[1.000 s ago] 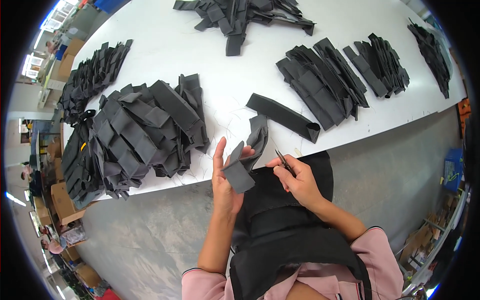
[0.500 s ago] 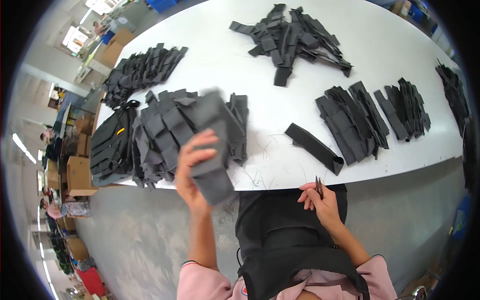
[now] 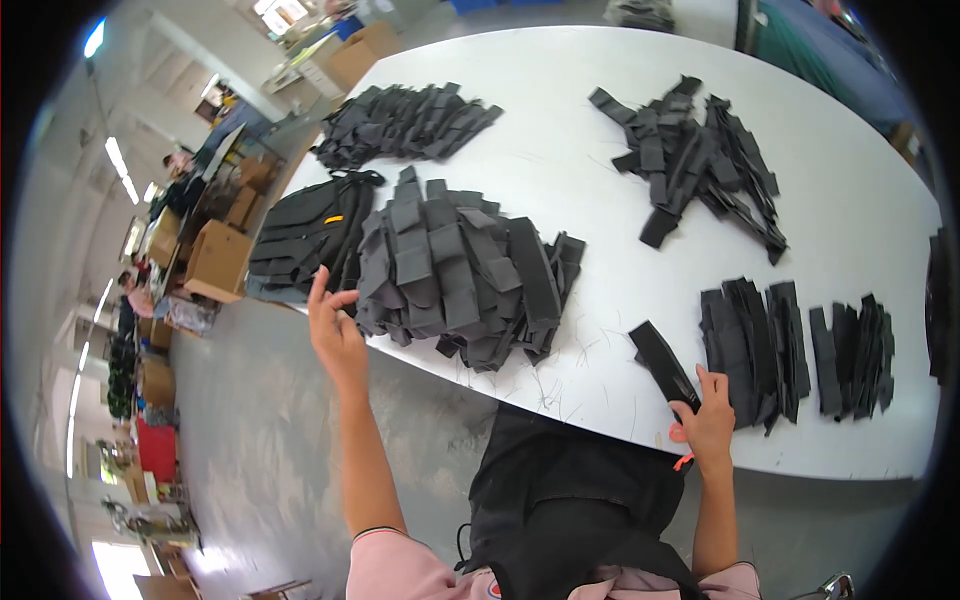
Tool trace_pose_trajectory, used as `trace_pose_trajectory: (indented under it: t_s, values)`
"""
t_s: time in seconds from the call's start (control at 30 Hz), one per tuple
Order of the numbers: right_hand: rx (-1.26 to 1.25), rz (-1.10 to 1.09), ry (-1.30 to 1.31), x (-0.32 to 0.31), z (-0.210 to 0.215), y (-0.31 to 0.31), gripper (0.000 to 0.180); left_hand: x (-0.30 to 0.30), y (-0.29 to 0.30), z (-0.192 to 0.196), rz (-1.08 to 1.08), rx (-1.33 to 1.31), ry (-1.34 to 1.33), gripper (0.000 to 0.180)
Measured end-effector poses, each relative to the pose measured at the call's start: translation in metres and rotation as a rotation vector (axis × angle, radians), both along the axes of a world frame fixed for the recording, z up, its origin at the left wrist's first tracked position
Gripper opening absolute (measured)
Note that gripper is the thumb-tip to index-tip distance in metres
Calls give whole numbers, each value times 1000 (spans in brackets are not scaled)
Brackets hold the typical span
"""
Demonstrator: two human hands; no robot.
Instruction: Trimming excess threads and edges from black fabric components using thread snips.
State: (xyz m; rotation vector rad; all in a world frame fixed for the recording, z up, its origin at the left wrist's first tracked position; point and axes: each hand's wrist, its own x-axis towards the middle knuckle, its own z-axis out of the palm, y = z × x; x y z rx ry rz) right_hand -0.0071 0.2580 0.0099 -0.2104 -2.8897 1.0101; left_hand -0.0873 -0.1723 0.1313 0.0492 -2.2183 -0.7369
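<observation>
My left hand (image 3: 338,335) is open with nothing in it, fingers apart, at the table edge. Just past it stands a big heap of dark grey fabric strips (image 3: 455,265), with a dark backpack (image 3: 305,235) bearing a yellow tab to the left. My right hand (image 3: 708,425) is closed round small thread snips (image 3: 679,433), whose orange part shows beside the palm; the rest is mostly hidden. Its fingertips are at the near end of a loose black folded strip (image 3: 662,360); whether they grip it I cannot tell.
Two rows of dark strips (image 3: 752,350) (image 3: 853,355) lie on the right. A tangled heap (image 3: 690,160) is at the far right and another bundle (image 3: 400,122) at the far left. Loose threads are scattered along the white table's (image 3: 560,110) front edge. Cardboard boxes (image 3: 218,262) stand beyond the left.
The grey fabric piece has left my left hand, which has moved left and opened. My right hand has moved right and forward to the loose strip. The view has turned.
</observation>
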Motion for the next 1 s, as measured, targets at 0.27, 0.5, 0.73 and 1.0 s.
trace_pose_trajectory:
  t_s: [0.27, 0.5, 0.73, 1.0]
  values:
    - [82, 135, -147, -19, -23, -1, 57, 95, 118, -92, -69, 417, -201, 14]
    - [-839, 127, -255, -28, 14, 8, 42, 98, 232, -105, -668, 1306, -777, 44]
    - [-1335, 154, -472, -29, 30, -48, 50, 58, 239, -83, -636, 1486, -719, 46]
    - [-1241, 31, -330, -26, 14, -91, 43, 43, 212, -87, -576, 1531, -756, 39]
